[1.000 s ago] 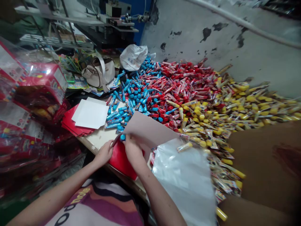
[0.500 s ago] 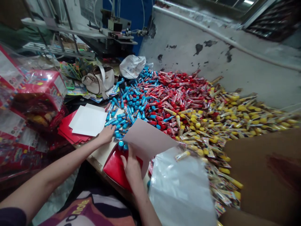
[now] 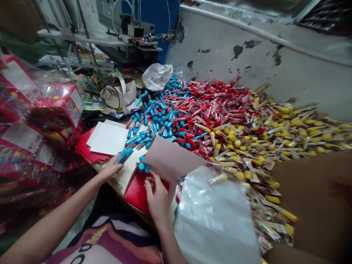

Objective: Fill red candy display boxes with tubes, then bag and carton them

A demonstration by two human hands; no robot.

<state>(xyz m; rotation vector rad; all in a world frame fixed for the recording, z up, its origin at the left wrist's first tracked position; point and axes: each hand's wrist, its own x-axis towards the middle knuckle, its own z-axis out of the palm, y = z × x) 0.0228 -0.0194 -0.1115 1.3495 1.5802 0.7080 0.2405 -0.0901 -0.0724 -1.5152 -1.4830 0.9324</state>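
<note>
Along near edge of table (image 3: 127,180), L hand (image 3: 111,169) reaches out palm-down, wrist slightly bent, fingers closed round a few blue tubes (image 3: 124,156), which stick out past the fingertips toward white sheets (image 3: 108,138). Those sheets lie on red sheets (image 3: 88,147) at table's L side. L forearm runs up from bottom-L corner of view, elbow out of frame. R hand (image 3: 158,198) comes up from bottom edge, fingers (image 3: 150,183) curled over top of red box (image 3: 137,194), just beside 2 blue-capped tubes (image 3: 143,168) poking up there; can't tell if they're clenching box or only resting on it. Pink card (image 3: 172,157) stands just behind R hand, w/ clear plastic bag (image 3: 217,220) to its R. Past those, big heap of wrapped candy (image 3: 211,110) runs blue, red, then yellow, piled against wall (image 3: 247,55).
</note>
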